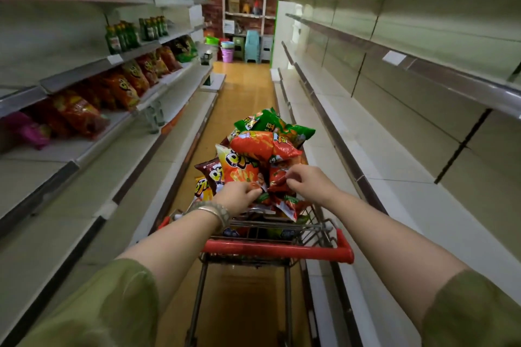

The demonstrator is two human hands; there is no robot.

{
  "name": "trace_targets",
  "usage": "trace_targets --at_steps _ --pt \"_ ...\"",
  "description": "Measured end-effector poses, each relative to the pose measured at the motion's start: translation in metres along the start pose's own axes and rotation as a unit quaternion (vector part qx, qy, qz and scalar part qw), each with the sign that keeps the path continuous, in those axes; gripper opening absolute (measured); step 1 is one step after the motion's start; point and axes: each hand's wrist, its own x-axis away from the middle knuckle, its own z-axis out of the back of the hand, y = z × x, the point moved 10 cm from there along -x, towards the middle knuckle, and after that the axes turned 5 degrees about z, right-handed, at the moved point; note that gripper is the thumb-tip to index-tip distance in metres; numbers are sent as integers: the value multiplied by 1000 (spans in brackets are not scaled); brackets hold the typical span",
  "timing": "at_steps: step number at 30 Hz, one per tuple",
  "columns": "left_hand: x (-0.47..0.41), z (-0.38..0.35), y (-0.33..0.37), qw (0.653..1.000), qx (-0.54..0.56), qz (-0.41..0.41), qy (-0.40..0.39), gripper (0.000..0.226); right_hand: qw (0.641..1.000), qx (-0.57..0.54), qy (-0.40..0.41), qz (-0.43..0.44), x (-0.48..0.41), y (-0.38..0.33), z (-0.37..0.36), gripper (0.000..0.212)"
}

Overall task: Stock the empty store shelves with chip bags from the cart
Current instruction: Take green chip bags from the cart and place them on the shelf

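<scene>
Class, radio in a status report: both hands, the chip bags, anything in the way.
Left hand and right hand each pinching chip bags heaped in cart. Right-side shelves unstocked. Reach passes over red handle; nothing else in the way.

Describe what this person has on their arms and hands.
Both arms wear loose olive-green sleeves that end near the elbow: the left sleeve and the right sleeve. The left hand has a wide silvery bracelet at the wrist. The right hand shows no ring, watch or glove.
</scene>
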Motion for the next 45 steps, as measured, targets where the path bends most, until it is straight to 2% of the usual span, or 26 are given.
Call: trace_targets --at_steps 8,13,17,23,26,31,34,39,42,45 --pt "-19 75 40 990 -16 -66 121 47 996 4 75 48 -46 2 46 21" --pt "-73 136 60 981 -54 -78 171 44 991 -14 131 39 -102 17 99 24" --pt "-139 158 70 978 -74 -87 176 37 995 -4 95 5 -157 37 100 40" --pt "-257 150 59 987 -86 -69 119 33 993 83 -81 -14 -239 72 43 76" --pt "-308 140 39 991 -72 -50 98 37 981 71 -169 -57 -255 109 10 90" --pt "-374 118 -11 997 -41 46 52 64 962 1 -263 -81 -262 149 -24 105" --pt "-406 105 -28 996 -29 75 27 83 957 -3 -280 -73 -264 160 -31 109" --pt "-447 79 -42 995 -10 101 -21 104 960 10 -276 -49 -265 156 -32 105" --pt "-462 65 -39 994 7 98 -46 110 967 16 -252 -26 -273 148 -25 93" --pt "-474 54 -41 992 5 102 -73 109 971 -56 -233 -12 -280 137 -11 74"
